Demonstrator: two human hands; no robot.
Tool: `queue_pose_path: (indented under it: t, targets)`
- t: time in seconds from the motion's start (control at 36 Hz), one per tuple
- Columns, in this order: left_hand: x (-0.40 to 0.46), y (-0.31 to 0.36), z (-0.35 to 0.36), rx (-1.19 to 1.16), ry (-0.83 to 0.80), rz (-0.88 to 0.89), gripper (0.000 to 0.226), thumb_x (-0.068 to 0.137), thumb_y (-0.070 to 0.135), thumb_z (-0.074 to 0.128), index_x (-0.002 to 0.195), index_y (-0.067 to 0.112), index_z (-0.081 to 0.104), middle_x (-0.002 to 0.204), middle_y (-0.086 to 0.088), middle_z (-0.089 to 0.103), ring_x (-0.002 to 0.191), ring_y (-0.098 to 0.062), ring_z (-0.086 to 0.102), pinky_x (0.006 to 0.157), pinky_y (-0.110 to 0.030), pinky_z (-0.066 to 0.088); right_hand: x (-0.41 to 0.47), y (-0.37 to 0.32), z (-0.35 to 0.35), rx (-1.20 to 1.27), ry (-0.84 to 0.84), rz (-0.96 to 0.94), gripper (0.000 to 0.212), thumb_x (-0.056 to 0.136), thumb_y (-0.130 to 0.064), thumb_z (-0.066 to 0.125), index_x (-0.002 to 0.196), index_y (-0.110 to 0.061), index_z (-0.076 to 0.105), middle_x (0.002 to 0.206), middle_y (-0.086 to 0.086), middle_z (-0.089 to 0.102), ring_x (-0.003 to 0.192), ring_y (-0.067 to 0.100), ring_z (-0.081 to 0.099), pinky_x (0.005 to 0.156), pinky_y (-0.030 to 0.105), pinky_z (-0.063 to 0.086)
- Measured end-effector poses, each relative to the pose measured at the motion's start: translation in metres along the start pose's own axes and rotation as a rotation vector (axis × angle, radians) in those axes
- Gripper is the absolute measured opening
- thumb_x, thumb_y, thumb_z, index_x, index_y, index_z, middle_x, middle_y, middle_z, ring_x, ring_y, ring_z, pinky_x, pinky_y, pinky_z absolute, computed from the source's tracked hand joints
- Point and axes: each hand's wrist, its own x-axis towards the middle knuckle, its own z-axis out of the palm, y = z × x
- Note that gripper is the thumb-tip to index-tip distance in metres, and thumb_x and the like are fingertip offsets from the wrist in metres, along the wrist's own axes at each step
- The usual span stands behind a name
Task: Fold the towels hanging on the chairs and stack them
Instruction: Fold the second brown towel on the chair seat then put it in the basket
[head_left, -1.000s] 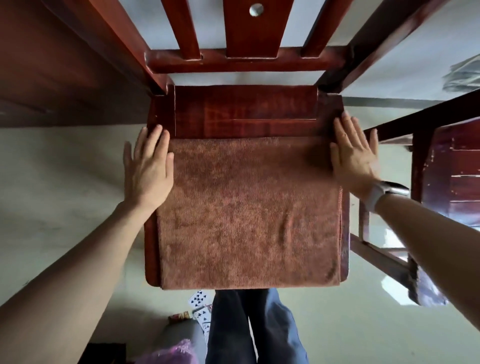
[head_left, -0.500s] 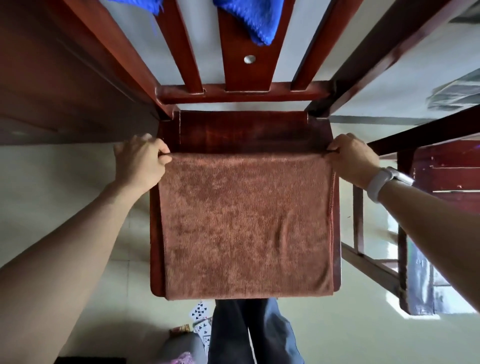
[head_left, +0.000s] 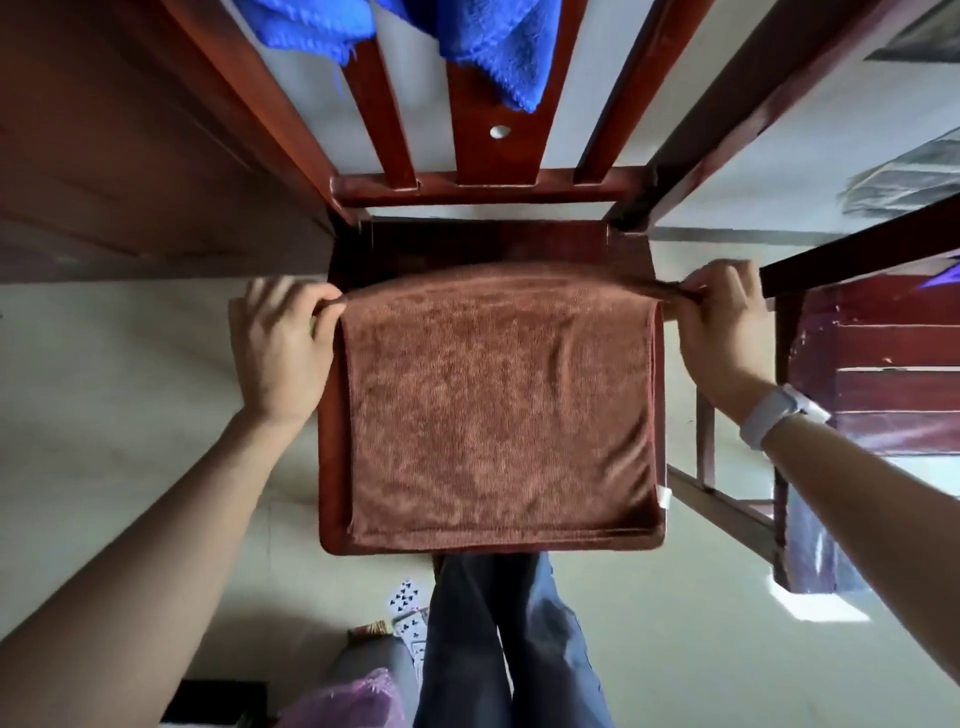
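Observation:
A brown towel (head_left: 498, 405) lies on the seat of a dark red wooden chair (head_left: 332, 467), covering most of it. Its far edge is raised off the seat. My left hand (head_left: 280, 348) pinches the far left corner of that edge, and my right hand (head_left: 724, 327) pinches the far right corner. A blue towel (head_left: 488, 47) hangs over the chair's back slats at the top of the view.
A dark wooden table edge (head_left: 104, 156) runs along the left. A second red chair (head_left: 883, 364) stands to the right. Playing cards (head_left: 408, 608) and a purple cloth (head_left: 353, 701) lie on the pale floor beside my legs.
My hands went from lying flat beside the towel's far edge to pinching its far corners. That edge has lifted off the seat. The view tilted up, revealing the blue towel.

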Motion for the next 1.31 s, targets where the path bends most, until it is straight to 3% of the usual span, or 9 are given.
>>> queue_pose_path:
  t: [0.06,0.28,0.44,0.64,0.78,0.89,1.06,1.19,1.31]
  targets:
    - [-0.026,-0.004,-0.005,0.002,-0.022,0.03,0.007,0.084,0.019,0.062,0.087,0.012,0.063,0.086,-0.006,0.066,0.085,-0.024,0.047,0.073,-0.037,0.034,-0.025,0.008,-0.005,0.01,-0.029,-0.024,0.01,0.079,0.003,0.056,0.09,0.003,0.057,0.099,0.024,0.052,0.079,0.015,0.044,0.061,0.017,0.032]
    - [-0.126,-0.003,-0.025,-0.017,-0.195,0.126,0.005,0.081,0.014,0.059,0.084,0.011,0.062,0.085,-0.007,0.064,0.086,-0.024,0.047,0.07,-0.037,0.035,-0.126,0.024,-0.019,-0.057,-0.22,0.031,0.011,0.08,-0.009,0.058,0.09,-0.003,0.058,0.102,0.013,0.054,0.065,0.024,0.056,0.055,0.034,0.048]
    - [-0.182,-0.006,-0.027,-0.038,-0.283,0.089,0.007,0.08,0.015,0.054,0.08,0.012,0.061,0.084,-0.006,0.064,0.083,-0.024,0.049,0.07,-0.038,0.037,-0.176,0.035,-0.015,-0.108,-0.322,0.091,0.013,0.08,-0.006,0.063,0.091,-0.006,0.057,0.103,0.012,0.053,0.073,0.034,0.06,0.054,0.038,0.05]
    - [-0.213,-0.003,-0.027,-0.02,-0.317,0.121,0.01,0.081,0.015,0.052,0.076,0.012,0.06,0.082,-0.005,0.063,0.08,-0.024,0.049,0.068,-0.037,0.036,-0.207,0.039,-0.017,-0.186,-0.388,0.133,0.013,0.079,-0.003,0.064,0.091,-0.006,0.06,0.11,0.016,0.054,0.072,0.037,0.063,0.054,0.037,0.05]
    - [-0.223,-0.001,-0.027,0.017,-0.367,0.126,0.01,0.079,0.012,0.05,0.073,0.013,0.058,0.079,-0.004,0.061,0.078,-0.024,0.048,0.066,-0.036,0.034,-0.215,0.038,-0.015,-0.278,-0.396,0.181,0.012,0.08,-0.006,0.062,0.092,-0.009,0.061,0.108,0.013,0.055,0.07,0.035,0.061,0.053,0.028,0.037]
    - [-0.227,-0.001,-0.021,0.07,-0.437,0.125,0.012,0.078,0.014,0.048,0.073,0.015,0.059,0.078,-0.003,0.06,0.078,-0.024,0.05,0.066,-0.036,0.034,-0.218,0.042,-0.007,-0.326,-0.445,0.201,0.013,0.082,-0.008,0.061,0.094,-0.011,0.061,0.108,0.012,0.053,0.077,0.038,0.06,0.049,0.035,0.045]
    - [-0.229,-0.003,-0.014,0.191,-0.579,0.144,0.008,0.073,0.01,0.066,0.079,0.015,0.063,0.086,-0.002,0.062,0.082,-0.027,0.056,0.07,-0.039,0.038,-0.223,0.046,-0.004,-0.392,-0.529,0.246,0.02,0.077,0.0,0.057,0.092,-0.008,0.068,0.108,0.016,0.056,0.098,0.038,0.055,0.061,0.043,0.052]
    - [-0.223,0.011,-0.02,0.144,-0.54,0.055,0.019,0.079,0.024,0.047,0.072,0.016,0.062,0.079,-0.001,0.061,0.078,-0.025,0.054,0.07,-0.037,0.034,-0.227,0.039,-0.003,-0.406,-0.379,0.174,0.022,0.07,-0.005,0.049,0.082,-0.004,0.068,0.087,0.017,0.06,0.079,0.039,0.058,0.067,0.043,0.046]
    - [-0.203,0.04,-0.011,0.058,-0.471,0.02,0.021,0.082,0.024,0.046,0.091,0.015,0.063,0.101,-0.006,0.062,0.091,-0.025,0.051,0.078,-0.038,0.037,-0.205,0.007,0.012,-0.349,-0.378,0.009,0.036,0.074,-0.02,0.035,0.09,-0.009,0.065,0.092,0.013,0.06,0.082,0.034,0.056,0.073,0.042,0.044]
